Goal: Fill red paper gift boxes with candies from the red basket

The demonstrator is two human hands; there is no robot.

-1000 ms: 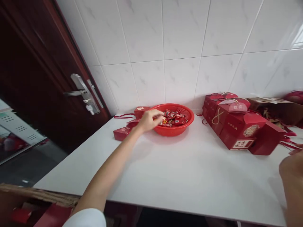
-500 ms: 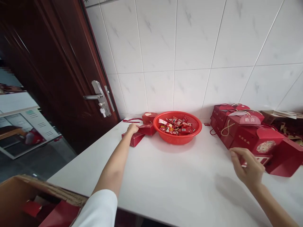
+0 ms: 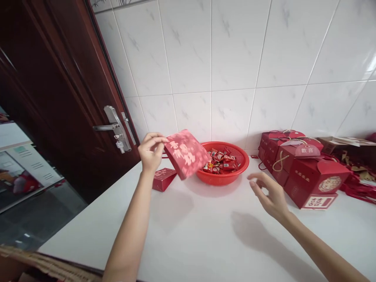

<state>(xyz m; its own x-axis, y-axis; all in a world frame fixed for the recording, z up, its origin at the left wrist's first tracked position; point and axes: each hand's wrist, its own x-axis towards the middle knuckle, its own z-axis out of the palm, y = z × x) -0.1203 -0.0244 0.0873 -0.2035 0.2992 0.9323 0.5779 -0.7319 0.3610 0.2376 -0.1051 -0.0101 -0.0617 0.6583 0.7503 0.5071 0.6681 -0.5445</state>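
My left hand (image 3: 150,150) pinches one corner of a red gift box (image 3: 188,154) with light printed characters. The box is tilted above the table, partly in front of a red plastic basket (image 3: 222,178) of small red-wrapped candies (image 3: 225,160). Below and left of it, another small red box (image 3: 163,180) lies on the table. My right hand (image 3: 272,195) hovers over the table right of the basket, thumb and fingers apart, with nothing in it. Close to its right stands a group of red gift boxes (image 3: 308,176) with cord handles.
A white table (image 3: 205,235) runs along a tiled wall (image 3: 235,58). Red ribbons (image 3: 360,190) and an open cardboard box (image 3: 330,147) are at the far right. Cardboard flaps (image 3: 49,266) show at lower left. A dark wooden door (image 3: 67,78) stands at left.
My left hand has lifted a red box from beside the basket and brought it nearer. My right hand has moved left, away from the boxes. The plain red box at far right is gone from view.
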